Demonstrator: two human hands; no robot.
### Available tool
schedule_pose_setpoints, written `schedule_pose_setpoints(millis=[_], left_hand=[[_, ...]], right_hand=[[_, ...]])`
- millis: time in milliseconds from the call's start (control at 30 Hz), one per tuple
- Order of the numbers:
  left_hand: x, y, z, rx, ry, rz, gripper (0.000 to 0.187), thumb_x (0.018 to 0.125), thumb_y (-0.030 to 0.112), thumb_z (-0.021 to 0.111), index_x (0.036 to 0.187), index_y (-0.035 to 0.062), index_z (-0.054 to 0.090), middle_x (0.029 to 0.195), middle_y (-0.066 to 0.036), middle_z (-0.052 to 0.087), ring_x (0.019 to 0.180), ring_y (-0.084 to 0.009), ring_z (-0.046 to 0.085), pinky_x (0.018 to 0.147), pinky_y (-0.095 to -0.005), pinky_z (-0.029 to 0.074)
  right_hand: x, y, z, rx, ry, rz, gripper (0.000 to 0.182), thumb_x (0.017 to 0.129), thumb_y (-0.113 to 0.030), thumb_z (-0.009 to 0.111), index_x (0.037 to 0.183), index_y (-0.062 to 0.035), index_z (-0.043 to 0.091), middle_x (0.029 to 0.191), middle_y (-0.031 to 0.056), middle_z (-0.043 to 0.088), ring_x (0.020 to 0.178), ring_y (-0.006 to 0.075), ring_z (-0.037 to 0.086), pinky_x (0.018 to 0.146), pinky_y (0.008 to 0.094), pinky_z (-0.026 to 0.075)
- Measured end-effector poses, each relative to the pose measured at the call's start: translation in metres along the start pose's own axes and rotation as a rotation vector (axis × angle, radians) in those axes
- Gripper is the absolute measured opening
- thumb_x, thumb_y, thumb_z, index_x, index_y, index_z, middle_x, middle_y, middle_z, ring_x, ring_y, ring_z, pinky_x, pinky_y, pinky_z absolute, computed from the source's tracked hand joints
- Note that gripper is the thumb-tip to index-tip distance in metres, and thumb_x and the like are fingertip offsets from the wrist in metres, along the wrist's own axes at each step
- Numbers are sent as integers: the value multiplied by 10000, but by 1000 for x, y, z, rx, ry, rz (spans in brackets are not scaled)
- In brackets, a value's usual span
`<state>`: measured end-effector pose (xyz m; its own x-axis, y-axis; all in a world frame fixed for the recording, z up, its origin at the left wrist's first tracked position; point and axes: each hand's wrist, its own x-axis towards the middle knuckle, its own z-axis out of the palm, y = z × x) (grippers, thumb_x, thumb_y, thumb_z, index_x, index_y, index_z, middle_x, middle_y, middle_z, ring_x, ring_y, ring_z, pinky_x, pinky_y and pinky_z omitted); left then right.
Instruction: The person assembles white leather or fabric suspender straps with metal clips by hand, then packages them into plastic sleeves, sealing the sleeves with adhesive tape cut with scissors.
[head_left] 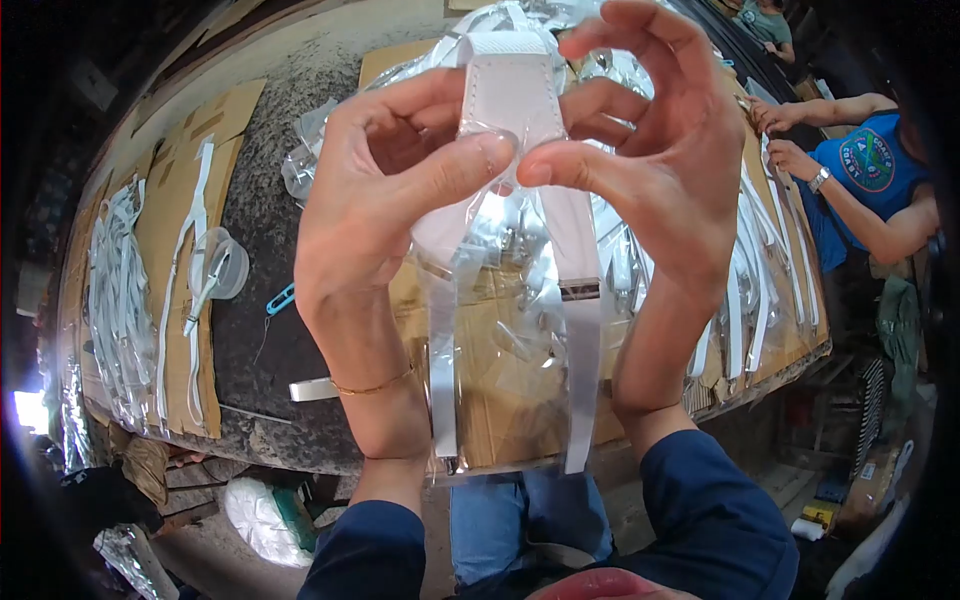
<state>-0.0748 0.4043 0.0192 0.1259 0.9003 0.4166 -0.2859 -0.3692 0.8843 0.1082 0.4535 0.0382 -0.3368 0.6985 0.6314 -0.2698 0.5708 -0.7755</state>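
A white stitched strap piece [513, 95] in clear plastic is held up in front of me, its two white bands [583, 370] hanging down, with a metal slider on at least one. My left hand [375, 190] pinches its left edge, thumb on the front and fingers behind. From the right, my right hand [665, 160] holds the lower right edge between thumb and index finger, its other fingers raised and curved. The two thumb tips nearly meet below the stitched part. Clear plastic film covers the front of the bands.
Cardboard [500, 430] lies under the hanging bands. White straps [120, 280] are piled at the left, near a clear round container [225, 262] and a small blue tool [281, 299]. More straps [745, 270] lie at right, where a co-worker in blue [868, 165] handles straps.
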Motion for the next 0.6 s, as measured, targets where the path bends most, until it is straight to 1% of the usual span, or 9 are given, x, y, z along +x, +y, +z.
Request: schedule_pose_setpoints(millis=[67,100,133,200,333,467,500,567,600], left_hand=[[-2,0,-3,14,-8,-32,412,794,103,741,1156,-61,628,1017,-122,695,858,-129,652,779,-272,519],[-2,0,-4,39,-25,-34,418,792,107,739,1160,-56,627,1010,-113,693,863,-125,648,768,-265,517],[-1,0,-3,34,-23,-44,418,792,107,739,1160,-56,627,1010,-113,693,863,-125,648,768,-265,517],[1,-1,-1,129,16,-68,566,774,124,690,1263,-73,484,1033,-157,660,876,-175,667,806,-272,519],[0,-7,1,294,164,70,585,815,35,661,1333,-39,398,1054,-173,644,904,-187,661,813,-294,523],[-7,3,4,405,-14,181,356,829,-46,630,1179,-58,566,1068,-142,642,917,-177,638,806,-274,509],[-8,5,1,472,-96,208,280,826,-57,621,1106,-70,621,1066,-124,645,905,-165,632,802,-263,502],[-9,8,5,496,-74,207,219,824,-69,602,1038,-68,653,1045,-107,651,881,-152,630,798,-258,495],[-11,9,7,516,-55,201,180,822,-81,584,969,-67,685,1025,-89,658,858,-139,628,794,-254,489]], right_hand=[[-1,-15,6,143,-8,112,788,575,178,824,1227,55,399,1098,156,518,783,184,680,702,294,612],[4,-29,7,169,48,319,782,576,147,839,1220,63,404,1099,165,521,793,180,681,683,287,614],[2,-26,8,170,51,331,782,576,147,839,1220,63,404,1099,165,521,793,180,681,683,287,614],[0,-20,8,-107,-15,141,812,552,121,862,1223,65,408,1103,166,518,780,170,679,658,273,613],[1,-13,2,-81,40,153,850,527,91,889,1230,60,412,1092,156,511,762,164,673,650,268,611],[-7,-17,14,-260,50,104,893,518,91,894,1252,62,388,1090,152,495,767,183,675,654,293,616],[-7,-19,14,-220,33,138,916,516,89,898,1266,54,373,1091,152,486,768,195,675,659,304,617],[-6,-20,11,-177,10,168,939,514,86,901,1280,46,359,1091,152,478,769,208,676,664,315,618],[-5,-18,6,7,-31,194,934,526,92,894,1286,37,353,1086,152,473,768,218,676,668,314,617]])
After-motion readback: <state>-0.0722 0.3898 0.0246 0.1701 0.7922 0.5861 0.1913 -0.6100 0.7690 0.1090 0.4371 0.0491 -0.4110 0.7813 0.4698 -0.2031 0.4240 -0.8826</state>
